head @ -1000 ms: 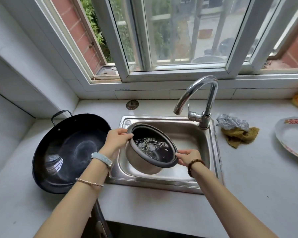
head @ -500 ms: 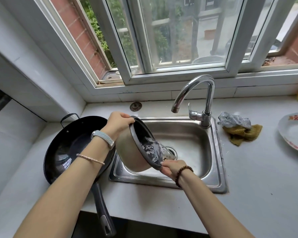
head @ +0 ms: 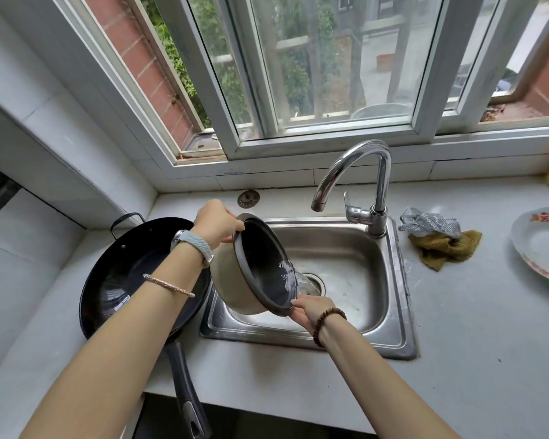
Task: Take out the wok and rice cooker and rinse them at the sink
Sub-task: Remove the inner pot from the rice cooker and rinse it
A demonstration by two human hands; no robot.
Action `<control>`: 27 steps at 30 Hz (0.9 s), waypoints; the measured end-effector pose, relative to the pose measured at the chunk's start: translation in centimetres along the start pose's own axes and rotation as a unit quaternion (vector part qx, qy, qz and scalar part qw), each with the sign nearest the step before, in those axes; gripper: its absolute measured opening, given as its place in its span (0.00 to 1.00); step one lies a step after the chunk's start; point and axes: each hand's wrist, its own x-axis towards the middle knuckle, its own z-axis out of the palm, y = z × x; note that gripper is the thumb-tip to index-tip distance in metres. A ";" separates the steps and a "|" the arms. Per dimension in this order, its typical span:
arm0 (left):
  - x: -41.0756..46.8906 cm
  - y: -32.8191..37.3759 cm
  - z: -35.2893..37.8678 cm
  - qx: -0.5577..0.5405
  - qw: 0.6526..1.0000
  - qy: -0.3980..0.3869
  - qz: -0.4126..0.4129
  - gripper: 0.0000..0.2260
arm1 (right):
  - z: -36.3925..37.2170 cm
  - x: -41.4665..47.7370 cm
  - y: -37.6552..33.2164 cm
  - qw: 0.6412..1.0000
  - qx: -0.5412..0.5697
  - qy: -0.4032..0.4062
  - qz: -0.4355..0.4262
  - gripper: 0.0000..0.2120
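Head view | step: tipping out rinse water; rice cooker pot [head: 262,264] tilted over sink [head: 397,280] left edge; wok [head: 127,270] on counter [head: 457,343] beside | left hand [head: 217,224] grasps top rim; right hand [head: 311,308] pinches bottom rim | next, likely: drain fully; needs firm grip

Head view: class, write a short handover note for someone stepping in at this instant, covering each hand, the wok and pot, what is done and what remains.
Left hand grips the raised far rim of the rice cooker pot; right hand holds its lowered near rim.
The pot is tilted over the sink, water running out toward the drain. The wok lies on the counter left of the sink, handle past the front edge.
Done: both are out; the pot's rinse water is being emptied.
Left: finish draining, set the pot down; rinse the wok if needed, which the picture cannot settle.
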 end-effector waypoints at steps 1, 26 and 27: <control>0.0 -0.2 -0.1 -0.005 1.000 -0.006 -0.008 0.08 | -0.1 0.2 -0.1 1.000 0.020 0.000 -0.010 0.10; -5.9 -5.5 -1.9 0.192 0.936 0.101 0.277 0.09 | 0.8 -0.5 -7.8 0.815 -0.363 0.118 -0.435 0.13; -6.1 -5.9 -1.9 0.188 0.935 0.103 0.284 0.09 | 0.9 -0.6 -7.7 0.815 -0.361 0.119 -0.438 0.13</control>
